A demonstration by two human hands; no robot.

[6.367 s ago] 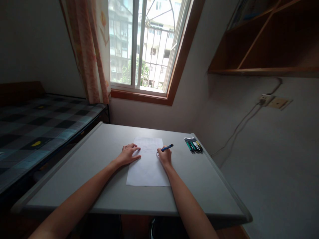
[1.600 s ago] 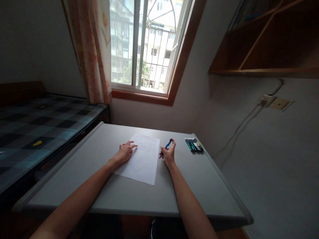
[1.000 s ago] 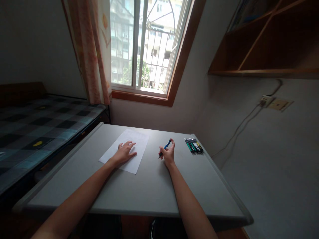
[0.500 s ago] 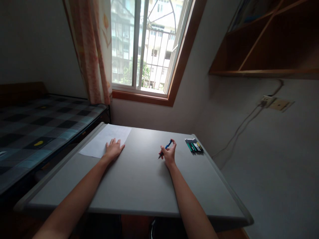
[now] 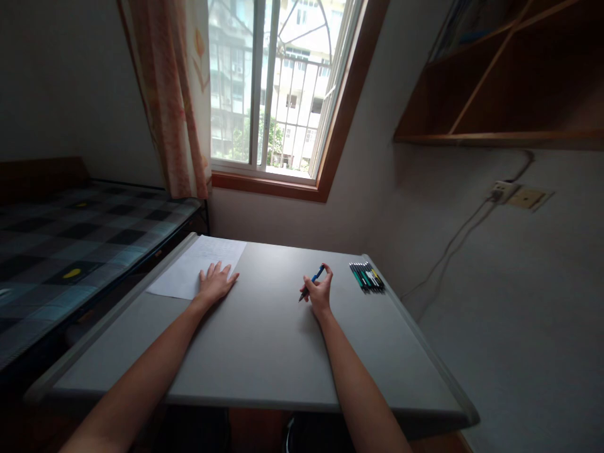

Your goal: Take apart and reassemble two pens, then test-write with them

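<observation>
My left hand (image 5: 218, 283) lies with fingers spread, its fingertips over the lower right part of a white sheet of paper (image 5: 182, 267) at the table's far left. Between the thumb and fingers of my right hand (image 5: 320, 291) is a blue and dark pen (image 5: 316, 275), tilted with its tip pointing down and to the left. Whether that tip touches the tabletop, I cannot tell. To the right of this hand, several pens (image 5: 367, 277) with green, black, white and yellow parts lie side by side in a row.
The grey table (image 5: 264, 352) has raised side rims. Beyond it stands a wall with a window (image 5: 283, 94) and a curtain (image 5: 177, 107). A bed with a checked cover (image 5: 108, 220) is at left. At right hang a wooden shelf (image 5: 495, 138) and a socket with cables (image 5: 504, 190).
Both hands stay almost in place, the right still holding the pen. The view has shifted very slightly; nothing else visibly differs.
</observation>
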